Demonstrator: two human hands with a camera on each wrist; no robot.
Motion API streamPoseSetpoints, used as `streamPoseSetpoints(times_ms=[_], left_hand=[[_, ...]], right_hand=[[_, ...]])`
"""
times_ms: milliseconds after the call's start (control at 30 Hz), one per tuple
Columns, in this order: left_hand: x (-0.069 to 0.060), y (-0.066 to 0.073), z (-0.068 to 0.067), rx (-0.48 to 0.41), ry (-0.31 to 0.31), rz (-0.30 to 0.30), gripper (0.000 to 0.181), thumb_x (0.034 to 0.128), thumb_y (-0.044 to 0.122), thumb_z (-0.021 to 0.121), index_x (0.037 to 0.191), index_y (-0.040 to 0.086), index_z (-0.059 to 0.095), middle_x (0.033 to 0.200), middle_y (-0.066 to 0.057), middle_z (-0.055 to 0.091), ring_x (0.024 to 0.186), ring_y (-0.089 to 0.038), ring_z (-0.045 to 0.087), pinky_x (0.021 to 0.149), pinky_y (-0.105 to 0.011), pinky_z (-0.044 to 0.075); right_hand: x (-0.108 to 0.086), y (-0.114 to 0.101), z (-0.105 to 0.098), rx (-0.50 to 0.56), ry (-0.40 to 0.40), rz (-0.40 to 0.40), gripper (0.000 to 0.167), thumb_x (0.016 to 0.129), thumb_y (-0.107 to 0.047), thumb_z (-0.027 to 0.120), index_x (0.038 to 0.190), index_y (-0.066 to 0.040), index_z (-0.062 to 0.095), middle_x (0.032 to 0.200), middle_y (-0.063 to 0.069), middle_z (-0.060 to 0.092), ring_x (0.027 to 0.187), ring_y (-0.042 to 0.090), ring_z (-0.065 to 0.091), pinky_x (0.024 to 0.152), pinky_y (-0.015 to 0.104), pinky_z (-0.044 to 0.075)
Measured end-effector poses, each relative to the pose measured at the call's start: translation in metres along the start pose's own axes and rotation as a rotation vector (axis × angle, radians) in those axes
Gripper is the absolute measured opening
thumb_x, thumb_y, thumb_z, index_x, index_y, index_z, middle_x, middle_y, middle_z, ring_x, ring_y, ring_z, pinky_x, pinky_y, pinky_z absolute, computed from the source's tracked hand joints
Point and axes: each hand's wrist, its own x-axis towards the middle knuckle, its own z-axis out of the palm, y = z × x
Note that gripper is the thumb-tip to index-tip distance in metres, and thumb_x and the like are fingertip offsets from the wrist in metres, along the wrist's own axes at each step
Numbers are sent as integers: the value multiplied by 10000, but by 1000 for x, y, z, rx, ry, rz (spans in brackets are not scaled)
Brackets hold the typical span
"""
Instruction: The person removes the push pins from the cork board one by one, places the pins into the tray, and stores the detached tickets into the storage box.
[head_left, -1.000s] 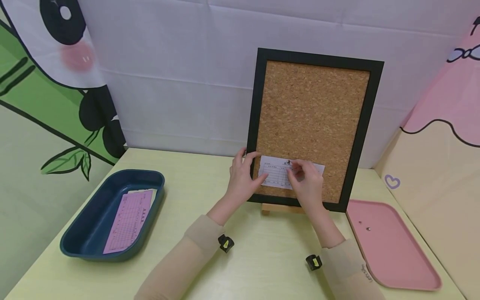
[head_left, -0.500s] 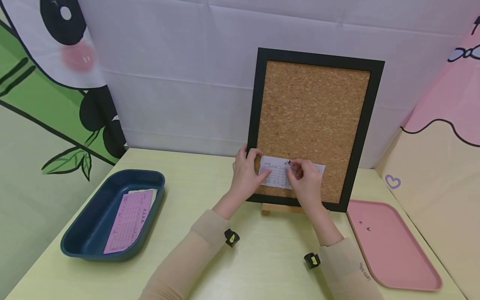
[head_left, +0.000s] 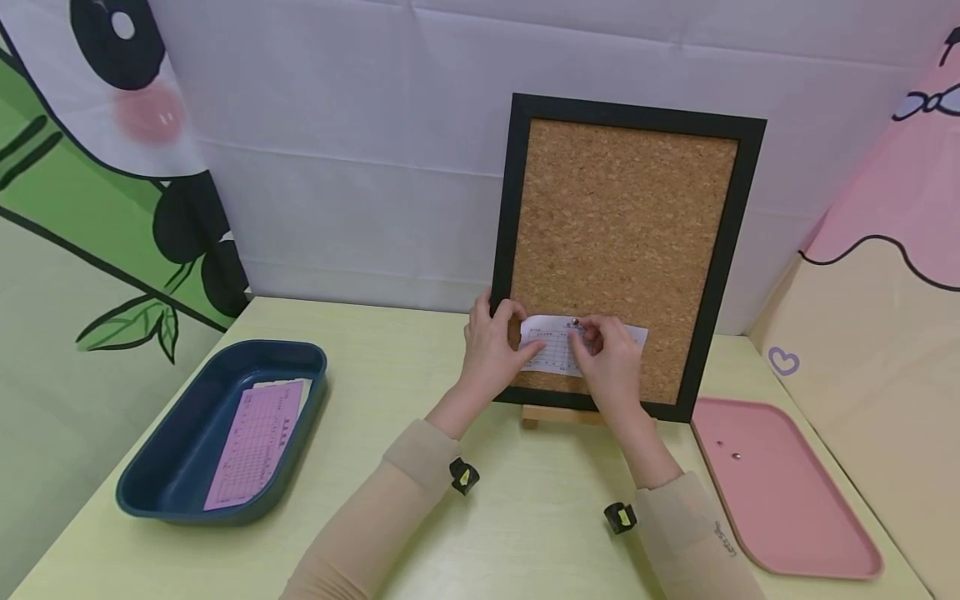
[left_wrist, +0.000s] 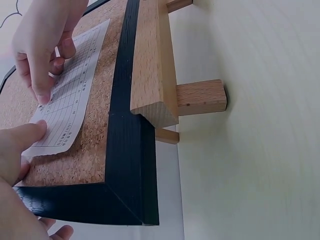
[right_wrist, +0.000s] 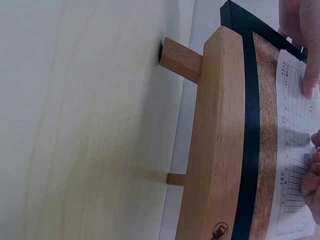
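Note:
A white printed form (head_left: 553, 354) lies against the lower part of a black-framed corkboard (head_left: 622, 225), which stands on a wooden easel (left_wrist: 155, 65). My left hand (head_left: 489, 346) grips the board's left edge. Its thumb (left_wrist: 32, 132) presses the form's left end, and fingers show behind the frame. At the form's top edge my right hand (head_left: 611, 358) has thumb and forefinger close together at a small shiny thumbtack (head_left: 576, 322). Its other fingers are curled. In both wrist views the hand hides the tack, so how deep it sits cannot be seen.
A dark blue basin (head_left: 138, 467) on the left holds pink and pale printed forms (head_left: 255, 446). On the right lies a pink tray (head_left: 802, 508) with small tacks (head_left: 736, 456) near its upper left. A cloth backdrop (head_left: 360, 167) hangs behind the board.
My left hand has shifted slightly toward the form, its forefinger more bent at the board's edge. The right hand stays at the same place on the form, its wrist slightly further left.

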Motion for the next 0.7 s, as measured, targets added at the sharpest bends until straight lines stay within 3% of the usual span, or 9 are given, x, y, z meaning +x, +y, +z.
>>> streamPoseSetpoints(times_ms=[267, 533, 700], left_hand=[[-2, -3, 1, -54, 15, -7, 306, 784, 313, 773, 932, 167, 548, 1500, -187, 228, 1389, -339, 202, 1043, -593, 244], [-4, -8, 5, -133, 56, -5, 236, 800, 280, 763, 835, 91, 625, 1439, -163, 299, 1223, -311, 442, 957, -409, 451], [-4, -8, 6, -163, 64, -19, 221, 809, 265, 755, 807, 81, 631, 1412, -178, 329, 1171, -324, 484, 929, -392, 474]], right_hand=[[2, -3, 1, -37, 0, 36, 134, 844, -116, 702, 922, -19, 653, 775, 86, 582, 676, 195, 542, 583, 307, 453], [5, -5, 2, -59, 21, 21, 114, 842, -113, 695, 896, -17, 663, 768, 89, 596, 668, 212, 571, 576, 322, 470], [6, -4, 2, -74, 39, -4, 85, 835, -94, 684, 866, -17, 667, 755, 93, 602, 647, 212, 573, 563, 326, 467]])
